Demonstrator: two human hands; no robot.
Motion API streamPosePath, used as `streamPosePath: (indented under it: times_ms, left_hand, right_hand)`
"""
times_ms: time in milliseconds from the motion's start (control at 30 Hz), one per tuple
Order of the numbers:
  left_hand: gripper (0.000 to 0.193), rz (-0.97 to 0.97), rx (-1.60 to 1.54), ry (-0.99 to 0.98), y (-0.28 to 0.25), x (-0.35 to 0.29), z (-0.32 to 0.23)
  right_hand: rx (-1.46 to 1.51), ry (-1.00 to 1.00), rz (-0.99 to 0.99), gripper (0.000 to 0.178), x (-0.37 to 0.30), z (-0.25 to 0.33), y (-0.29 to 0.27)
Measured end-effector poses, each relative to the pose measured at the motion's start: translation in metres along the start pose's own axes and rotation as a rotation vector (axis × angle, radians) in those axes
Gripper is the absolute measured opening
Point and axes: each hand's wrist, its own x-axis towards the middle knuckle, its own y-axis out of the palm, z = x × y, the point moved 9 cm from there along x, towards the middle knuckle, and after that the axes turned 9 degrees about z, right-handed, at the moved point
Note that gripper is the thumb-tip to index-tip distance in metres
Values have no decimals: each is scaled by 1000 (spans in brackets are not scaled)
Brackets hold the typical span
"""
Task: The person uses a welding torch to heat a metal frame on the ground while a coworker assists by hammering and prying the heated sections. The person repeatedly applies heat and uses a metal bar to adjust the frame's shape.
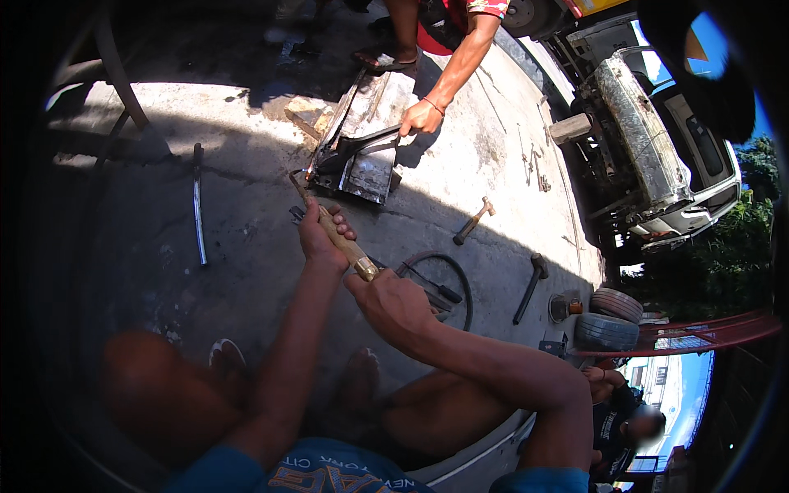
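My left hand [323, 237] is wrapped round the handle of a brass-coloured gas torch [362, 264]. Closed about the torch's rear end is my right hand [396, 306], its fingertips partly hidden. The torch's thin bent neck points away from me, with an orange glow at its tip, close to the near left corner of a worn, channel-shaped sheet-metal part [367, 177] on the ground. Across from me, another person's hand [422, 117] grips a dark curved metal piece [366, 145] lying against that part.
A hammer [473, 220] and a dark mallet [531, 287] lie on the concrete to the right. At left lies a shiny metal tube [198, 205]. A black hose [463, 279] curves beside my right hand. Tyres [608, 330] and a stripped vehicle [649, 140] stand farther right.
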Motion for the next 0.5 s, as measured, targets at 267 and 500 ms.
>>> streamPosePath:
  times_ms: [267,500]
  left_hand:
    - [53,-20,-7,-12,-5,1,-7]
    - [54,6,-10,-10,-3,-1,-7]
  right_hand:
    - [15,19,8,11,5,6,4]
    - [-17,36,60,10,4,8,1]
